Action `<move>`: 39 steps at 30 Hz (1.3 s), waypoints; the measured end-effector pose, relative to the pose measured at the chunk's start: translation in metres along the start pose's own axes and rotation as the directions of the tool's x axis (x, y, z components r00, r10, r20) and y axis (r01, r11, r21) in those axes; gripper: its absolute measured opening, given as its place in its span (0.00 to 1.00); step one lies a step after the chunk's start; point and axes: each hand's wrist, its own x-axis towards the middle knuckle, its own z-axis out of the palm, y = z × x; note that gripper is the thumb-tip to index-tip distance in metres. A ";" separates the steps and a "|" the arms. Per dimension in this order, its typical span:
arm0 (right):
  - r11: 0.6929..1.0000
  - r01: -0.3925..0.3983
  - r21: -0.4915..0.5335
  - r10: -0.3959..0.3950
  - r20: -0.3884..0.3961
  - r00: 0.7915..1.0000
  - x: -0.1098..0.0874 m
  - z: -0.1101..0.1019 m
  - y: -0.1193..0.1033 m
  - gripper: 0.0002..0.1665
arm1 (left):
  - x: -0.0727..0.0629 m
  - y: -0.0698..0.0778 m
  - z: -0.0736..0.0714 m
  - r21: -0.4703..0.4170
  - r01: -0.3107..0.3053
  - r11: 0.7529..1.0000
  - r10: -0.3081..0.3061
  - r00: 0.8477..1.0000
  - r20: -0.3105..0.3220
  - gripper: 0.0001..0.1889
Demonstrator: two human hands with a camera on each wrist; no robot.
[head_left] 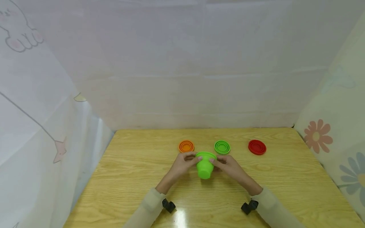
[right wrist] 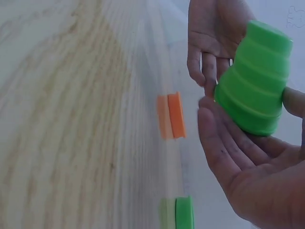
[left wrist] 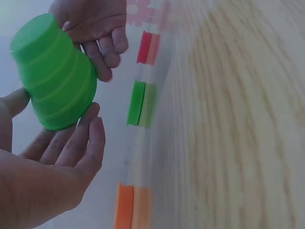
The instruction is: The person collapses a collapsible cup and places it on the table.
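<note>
A green collapsible cup (head_left: 205,166), drawn out to its full ringed height, is held between both hands over the middle of the table. Its narrow base tilts toward me in the head view, the wide rim away. My left hand (head_left: 183,164) grips its left side, thumb on the wall and fingers at the rim, as the left wrist view shows with the cup (left wrist: 57,74). On the other side my right hand (head_left: 229,167) grips it the same way, thumb against the wall of the cup (right wrist: 257,78) and fingers at the rim.
Behind the hands, three flattened collapsible cups lie in a row on the wooden table (head_left: 128,177): an orange cup (head_left: 186,146), a second green cup (head_left: 222,147) and a red cup (head_left: 257,147). Pale printed sheets (head_left: 182,79) hang at the table's back and sides.
</note>
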 end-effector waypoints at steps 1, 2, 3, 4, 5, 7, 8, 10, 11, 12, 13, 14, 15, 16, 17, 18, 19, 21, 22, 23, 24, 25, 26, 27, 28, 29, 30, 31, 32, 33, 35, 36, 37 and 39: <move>1.000 -0.001 0.003 0.001 0.011 1.000 -0.001 0.000 0.000 0.26 | 0.000 0.000 0.000 -0.007 0.003 1.000 -0.003 1.000 0.002 0.22; 1.000 -0.003 0.007 0.003 0.020 1.000 -0.001 0.000 0.000 0.26 | 0.001 0.000 0.001 -0.017 0.009 1.000 -0.009 1.000 0.005 0.21; 1.000 -0.004 0.011 0.004 0.030 1.000 -0.002 0.000 0.000 0.26 | 0.001 -0.001 0.001 -0.023 0.013 1.000 -0.013 1.000 0.008 0.21; 1.000 -0.010 0.019 0.010 0.037 0.999 -0.003 0.000 0.000 0.26 | 0.001 -0.002 0.002 -0.028 0.024 0.999 -0.024 1.000 0.010 0.20; 1.000 -0.010 0.019 0.009 0.042 0.999 -0.004 0.000 0.000 0.26 | 0.001 -0.003 0.002 -0.035 0.039 0.999 -0.039 0.999 0.012 0.20; 1.000 -0.010 0.029 0.009 0.037 0.999 -0.005 0.000 -0.001 0.26 | 0.000 -0.005 0.004 -0.048 0.061 0.997 -0.060 0.998 0.016 0.19; 0.999 -0.009 0.035 0.008 0.025 1.000 -0.005 0.000 -0.001 0.26 | 0.000 -0.006 0.005 -0.054 0.068 0.996 -0.067 0.998 0.015 0.20; 0.999 -0.005 0.047 0.006 -0.007 1.000 -0.005 0.000 -0.001 0.26 | 0.000 -0.007 0.006 -0.057 0.074 0.996 -0.073 0.997 0.010 0.20; 0.999 -0.003 0.052 0.004 -0.022 1.000 -0.005 0.000 -0.001 0.27 | 0.000 -0.007 0.007 -0.057 0.071 0.996 -0.071 0.997 0.005 0.20; 0.998 -0.004 0.060 0.006 -0.036 0.999 -0.004 0.000 -0.001 0.27 | 0.001 -0.008 0.007 -0.054 0.065 0.996 -0.065 0.998 0.000 0.20; 0.998 -0.007 0.066 0.010 -0.049 0.999 -0.004 0.000 -0.001 0.27 | 0.001 -0.008 0.008 -0.051 0.062 0.997 -0.063 0.998 -0.002 0.20; 0.997 -0.012 0.070 0.016 -0.057 0.998 -0.003 0.000 -0.001 0.26 | 0.001 -0.008 0.008 -0.050 0.061 0.997 -0.061 0.998 -0.003 0.20; 0.997 -0.017 0.069 0.021 -0.061 0.998 -0.002 -0.001 0.000 0.26 | 0.001 -0.007 0.008 -0.046 0.062 0.997 -0.062 0.998 -0.006 0.20; 0.998 -0.019 0.065 0.024 -0.063 0.998 -0.002 -0.001 0.001 0.26 | 0.001 -0.007 0.009 -0.040 0.062 0.997 -0.062 0.998 -0.009 0.20; 0.998 -0.020 0.060 0.024 -0.066 0.998 -0.001 -0.001 0.002 0.26 | 0.001 -0.007 0.009 -0.029 0.060 0.998 -0.061 0.998 -0.011 0.20; 0.998 -0.021 0.058 0.025 -0.069 0.997 -0.001 -0.001 0.002 0.26 | 0.001 -0.007 0.009 -0.019 0.057 0.998 -0.058 0.998 -0.012 0.20; 0.998 -0.020 0.052 0.024 -0.073 0.997 0.000 -0.001 0.003 0.26 | 0.001 -0.006 0.009 -0.010 0.055 0.998 -0.056 0.998 -0.013 0.20; 0.999 -0.013 0.043 0.016 -0.077 0.997 0.001 -0.001 0.003 0.26 | 0.001 -0.006 0.010 0.007 0.045 0.999 -0.045 0.999 -0.018 0.20; 0.999 -0.007 0.040 0.010 -0.079 0.997 0.001 -0.001 0.003 0.26 | 0.001 -0.006 0.010 0.015 0.040 0.999 -0.040 0.999 -0.020 0.20; 0.999 -0.005 0.040 0.008 -0.084 0.996 0.001 0.000 0.003 0.25 | 0.001 -0.006 0.011 0.022 0.037 0.999 -0.036 0.999 -0.022 0.20; 0.999 0.001 0.039 0.003 -0.086 0.996 0.001 0.000 0.004 0.24 | 0.001 -0.007 0.011 0.023 0.034 0.999 -0.033 0.999 -0.023 0.20; 0.999 0.004 0.038 -0.001 -0.088 0.996 0.002 0.000 0.004 0.24 | 0.000 -0.008 0.011 0.022 0.034 0.999 -0.033 0.999 -0.023 0.20; 0.999 0.003 0.038 0.000 -0.095 0.995 0.002 0.001 0.004 0.23 | 0.000 -0.008 0.012 0.019 0.035 0.999 -0.034 0.999 -0.023 0.20; 0.999 0.003 0.036 0.001 -0.103 0.995 0.002 0.001 0.004 0.22 | 0.000 -0.009 0.012 0.016 0.038 0.999 -0.037 0.999 -0.021 0.20; 0.999 0.000 0.037 0.005 -0.114 0.993 0.002 0.002 0.004 0.21 | -0.001 -0.009 0.012 0.014 0.038 0.999 -0.038 0.999 -0.014 0.20; 0.999 -0.002 0.035 0.007 -0.125 0.992 0.002 0.002 0.004 0.21 | -0.001 -0.010 0.012 0.006 0.037 0.999 -0.037 0.999 -0.001 0.20; 0.999 -0.003 0.032 0.007 -0.138 0.990 0.002 0.002 0.004 0.21 | -0.001 -0.010 0.012 -0.003 0.032 0.999 -0.032 0.999 0.015 0.21; 1.000 -0.007 0.026 0.011 -0.153 0.988 0.002 0.003 0.004 0.20 | -0.002 -0.010 0.012 -0.012 0.028 1.000 -0.028 0.999 0.034 0.21; 1.000 -0.008 0.016 0.011 -0.167 0.986 0.001 0.003 0.003 0.20 | -0.002 -0.010 0.012 -0.019 0.021 1.000 -0.020 0.998 0.052 0.21; 1.000 -0.007 0.009 0.008 -0.179 0.984 0.001 0.003 0.003 0.20 | -0.003 -0.010 0.011 -0.022 0.014 1.000 -0.013 0.997 0.070 0.21; 1.000 -0.001 -0.013 -0.002 -0.194 0.981 0.001 0.004 0.002 0.20 | -0.003 -0.010 0.012 -0.026 0.002 1.000 0.001 0.995 0.099 0.20; 1.000 0.002 -0.024 -0.007 -0.197 0.980 0.001 0.004 0.003 0.20 | -0.003 -0.010 0.012 -0.020 -0.006 1.000 0.008 0.995 0.104 0.19; 0.999 0.001 -0.034 -0.008 -0.198 0.980 0.000 0.004 0.003 0.20 | -0.003 -0.009 0.013 -0.013 -0.009 1.000 0.011 0.994 0.105 0.18; 0.999 -0.001 -0.045 -0.008 -0.196 0.981 0.000 0.004 0.003 0.19 | -0.002 -0.009 0.014 0.007 -0.016 1.000 0.015 0.995 0.097 0.17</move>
